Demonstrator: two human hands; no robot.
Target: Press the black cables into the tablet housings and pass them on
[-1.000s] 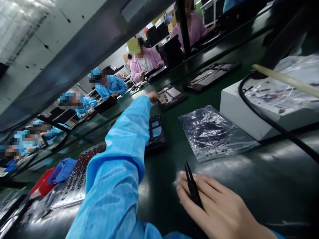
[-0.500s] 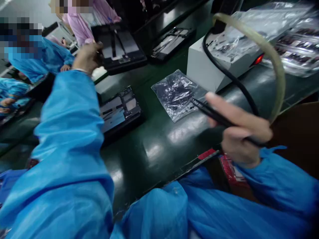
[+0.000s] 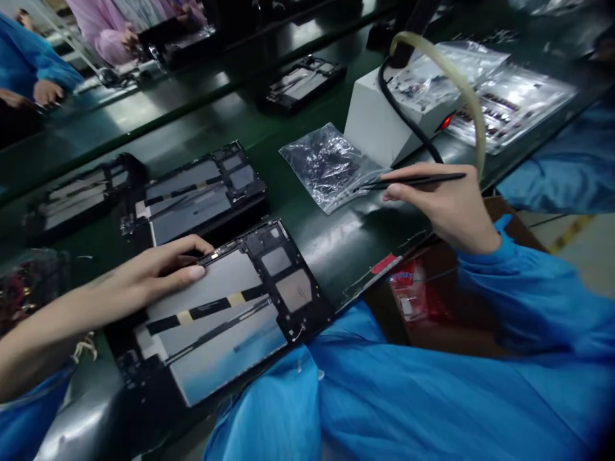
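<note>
- Black tweezers [image 3: 408,182] are pinched in your right hand [image 3: 444,205], tips over the plastic bag [image 3: 331,165].
- Your left hand [image 3: 154,272] lies flat and open on the near tablet frame [image 3: 225,307].

Left forearm [image 3: 43,333] cut off by the left edge. Near corner of the tablet [image 3: 225,307] hidden under blue cloth [image 3: 365,397]. Tweezer [image 3: 413,181] tips lost against the crinkled bag [image 3: 331,163]; contents unreadable. Parts under plastic [image 3: 509,102] on the white box [image 3: 372,125] too small to tell. Co-workers [image 3: 110,25] cropped by the top edge.
</note>
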